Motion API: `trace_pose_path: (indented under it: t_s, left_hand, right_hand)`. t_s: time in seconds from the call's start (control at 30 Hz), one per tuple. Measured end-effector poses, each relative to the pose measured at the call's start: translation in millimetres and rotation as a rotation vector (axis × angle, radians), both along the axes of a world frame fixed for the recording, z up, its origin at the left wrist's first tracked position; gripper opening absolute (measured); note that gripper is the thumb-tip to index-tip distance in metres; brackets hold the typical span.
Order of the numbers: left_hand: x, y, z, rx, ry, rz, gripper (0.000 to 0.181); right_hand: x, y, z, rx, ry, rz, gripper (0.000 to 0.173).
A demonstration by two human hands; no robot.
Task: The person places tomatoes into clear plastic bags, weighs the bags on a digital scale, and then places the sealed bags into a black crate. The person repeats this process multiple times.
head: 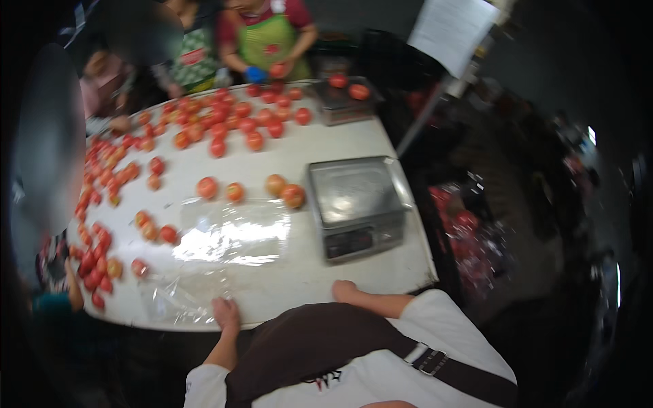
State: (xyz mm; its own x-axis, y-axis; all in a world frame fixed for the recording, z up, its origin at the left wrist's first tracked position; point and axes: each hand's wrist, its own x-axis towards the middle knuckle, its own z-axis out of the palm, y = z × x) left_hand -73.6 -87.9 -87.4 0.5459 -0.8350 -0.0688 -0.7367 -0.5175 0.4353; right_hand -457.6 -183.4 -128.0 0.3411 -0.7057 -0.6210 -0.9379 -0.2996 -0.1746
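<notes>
My left hand (pixel 226 312) rests at the near edge of a white table (pixel 275 285), touching the right side of a clear plastic bag (pixel 176 298); blur hides whether the fingers grip it. Curled near the table edge, below the scale, is my right hand (pixel 346 291); its fingers are not clearly seen. A second clear plastic bag (pixel 234 234) lies flat and shiny farther in. Above it stand several tomatoes (pixel 207 188). To the right sits a digital scale (pixel 357 196) with a bare metal pan. One tomato (pixel 139 268) lies at the left bag's upper corner.
Many tomatoes (pixel 219 115) spread over the table's far and left sides. A second scale (pixel 344 104) holds two tomatoes. Several people stand around the table, one in a green apron (pixel 268 46) with a blue glove. A sheet on a pole (pixel 426 115) and bagged tomatoes (pixel 469 239) are at right.
</notes>
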Motion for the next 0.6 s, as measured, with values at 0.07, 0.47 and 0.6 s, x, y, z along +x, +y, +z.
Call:
trace_pose_path:
  t_s: [0.07,0.47,0.6]
  left_hand:
    - [0,10,-8,-0.011,-0.024,0.012,0.022]
    - [8,10,-22,0.029,-0.121,0.009,0.024]
    - [12,9,-30,0.046,-0.124,0.021,0.025]
  right_hand:
    - [7,-4,13,0.028,-0.019,0.047,0.018]
    - [8,3,17,-0.055,-0.082,0.009,0.025]
    - [7,2,27,-0.031,-0.09,0.02,0.027]
